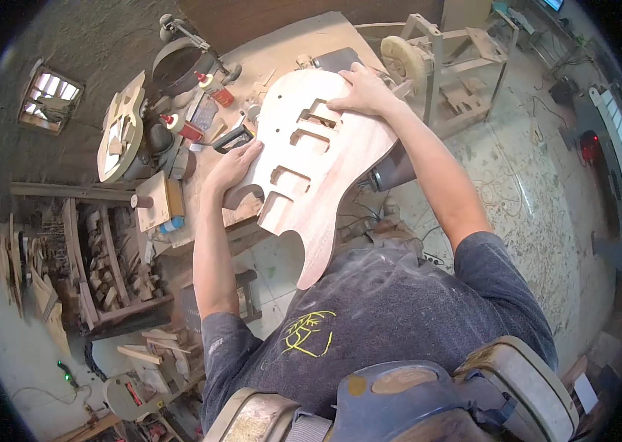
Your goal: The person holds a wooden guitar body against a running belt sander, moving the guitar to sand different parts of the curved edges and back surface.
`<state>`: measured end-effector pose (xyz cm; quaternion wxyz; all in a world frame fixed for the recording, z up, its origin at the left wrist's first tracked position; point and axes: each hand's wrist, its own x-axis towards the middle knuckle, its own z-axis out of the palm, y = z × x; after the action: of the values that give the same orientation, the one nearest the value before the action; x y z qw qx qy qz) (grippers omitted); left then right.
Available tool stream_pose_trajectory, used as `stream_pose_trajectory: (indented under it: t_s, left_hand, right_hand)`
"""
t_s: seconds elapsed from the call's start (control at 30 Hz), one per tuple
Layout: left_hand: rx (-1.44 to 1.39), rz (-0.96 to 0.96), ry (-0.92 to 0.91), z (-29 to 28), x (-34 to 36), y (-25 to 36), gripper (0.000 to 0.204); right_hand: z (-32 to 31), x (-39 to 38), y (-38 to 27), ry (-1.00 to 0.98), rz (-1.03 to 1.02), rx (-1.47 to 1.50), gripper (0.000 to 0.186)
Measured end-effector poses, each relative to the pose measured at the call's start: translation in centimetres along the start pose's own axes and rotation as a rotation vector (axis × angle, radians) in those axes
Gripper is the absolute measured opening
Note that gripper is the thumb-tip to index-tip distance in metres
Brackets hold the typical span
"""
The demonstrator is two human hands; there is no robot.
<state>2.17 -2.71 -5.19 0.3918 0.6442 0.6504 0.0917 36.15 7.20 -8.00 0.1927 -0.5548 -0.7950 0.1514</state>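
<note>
Your left hand (237,166) and right hand (366,92) grip opposite edges of the routed electric guitar body (328,163), raised between the tabletop (322,33) and your shirt (399,306). It seems a handling step; turning it calls for firm two-sided support. Print on the squeeze bottle (216,90) is too small to read.

It's pretty dusty in here, with a rough grey-brown wall (112,44), small bright wood-framed window (51,101), pale floor (517,228) and cluttered tan workbench (281,44).
</note>
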Motion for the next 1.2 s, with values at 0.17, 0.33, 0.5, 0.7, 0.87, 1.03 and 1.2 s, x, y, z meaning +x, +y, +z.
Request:
stream_pose_trajectory:
  t_s: [0.17,0.33,0.5,0.7,0.87,1.03,1.2]
  left_hand:
    - [0.062,0.116,0.004,1.0,2.7,1.1,0.065]
    - [0.015,0.050,-0.007,1.3,4.2,0.7,0.063]
    - [-0.023,0.047,-0.004,0.2,3.6,-0.1,0.061]
    - [0.014,0.046,-0.002,-2.0,3.8,-4.4,0.060]
    - [0.039,0.037,-0.004,-2.0,3.5,-3.4,0.059]
    - [0.028,0.088,-0.035,-0.8,4.6,-0.2,0.059]
    - [0.161,0.201,0.071,1.5,7.4,2.0,0.060]
  right_hand:
    - [-0.9,-0.1,3.1,0.037,0.010,-0.013,0.097]
    - [-1.7,0.3,3.4,0.033,-0.020,-0.022,0.091]
    - [0.3,0.8,2.7,0.097,-0.003,-0.013,0.088]
    - [1.0,0.9,-0.9,0.073,0.002,-0.001,0.089]
    - [0.4,0.0,-1.5,0.013,0.088,0.023,0.084]
    - [0.6,-1.7,1.4,0.203,0.080,-0.020,0.088]
    - [-3.9,-4.3,2.1,0.151,0.199,0.070,0.090]
